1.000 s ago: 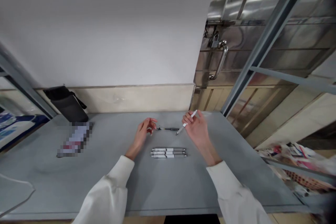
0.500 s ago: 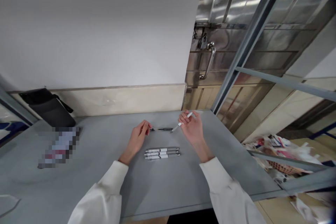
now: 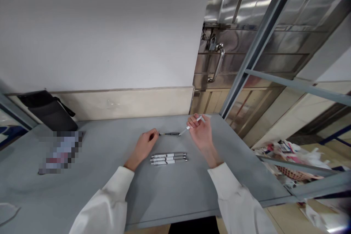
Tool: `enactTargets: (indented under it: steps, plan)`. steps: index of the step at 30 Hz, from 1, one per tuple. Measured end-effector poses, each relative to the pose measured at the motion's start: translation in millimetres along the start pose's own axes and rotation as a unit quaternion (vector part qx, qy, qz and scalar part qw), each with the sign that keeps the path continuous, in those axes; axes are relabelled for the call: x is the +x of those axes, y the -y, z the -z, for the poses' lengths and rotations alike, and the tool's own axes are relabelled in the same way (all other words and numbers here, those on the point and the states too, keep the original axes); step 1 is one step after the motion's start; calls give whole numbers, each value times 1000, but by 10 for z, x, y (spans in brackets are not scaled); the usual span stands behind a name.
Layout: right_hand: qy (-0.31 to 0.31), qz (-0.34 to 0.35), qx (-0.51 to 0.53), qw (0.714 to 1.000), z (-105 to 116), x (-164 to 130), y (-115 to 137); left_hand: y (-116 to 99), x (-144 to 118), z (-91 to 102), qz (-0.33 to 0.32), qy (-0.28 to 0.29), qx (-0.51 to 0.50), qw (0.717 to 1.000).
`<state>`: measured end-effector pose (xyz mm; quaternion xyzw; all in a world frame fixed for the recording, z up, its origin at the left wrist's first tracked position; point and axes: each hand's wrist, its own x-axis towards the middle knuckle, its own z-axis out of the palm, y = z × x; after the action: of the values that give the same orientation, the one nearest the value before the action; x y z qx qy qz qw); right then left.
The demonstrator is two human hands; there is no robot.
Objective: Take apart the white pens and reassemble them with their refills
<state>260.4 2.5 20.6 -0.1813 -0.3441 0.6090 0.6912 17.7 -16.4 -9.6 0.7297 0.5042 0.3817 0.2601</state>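
Note:
My right hand [image 3: 202, 133] is closed round a white pen [image 3: 184, 131], which slants down to the left with its lower end close to a dark slim pen [image 3: 170, 134]. That dark pen lies crosswise on the grey table. At its left end are the pinched fingertips of my left hand [image 3: 144, 145]; whether they grip the pen's end or some small part is too small to tell. Nearer to me, several white pens [image 3: 168, 159] with silvery ends lie side by side in a row, between my two forearms.
A dark bottle [image 3: 51, 111] with a strap leans at the table's far left, by a blurred-out flat item [image 3: 61, 152]. White wall backs the table [image 3: 95, 197]. At right stand a metal frame post [image 3: 246, 64], a padlocked steel door [image 3: 233, 40] and a heap of bags [image 3: 296, 159].
My left fingertips have drawn together and shifted slightly right, against the left end of the dark pen. My right hand still holds the white pen in nearly the same spot.

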Motion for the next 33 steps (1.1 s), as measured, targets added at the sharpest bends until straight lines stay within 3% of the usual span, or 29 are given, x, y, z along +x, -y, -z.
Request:
enactTargets:
  steps: [8,21,33]
  plan:
    - [14,-3,12,1000,-20,-23,57,-20,-13,-6,0,8,10,1000]
    - [26,-32,118,992,-29,-21,104,26,-10,-45,7,35,41,999]
    - [6,-21,65,998,0,-11,88,28,-8,-36,2,39,47,998]
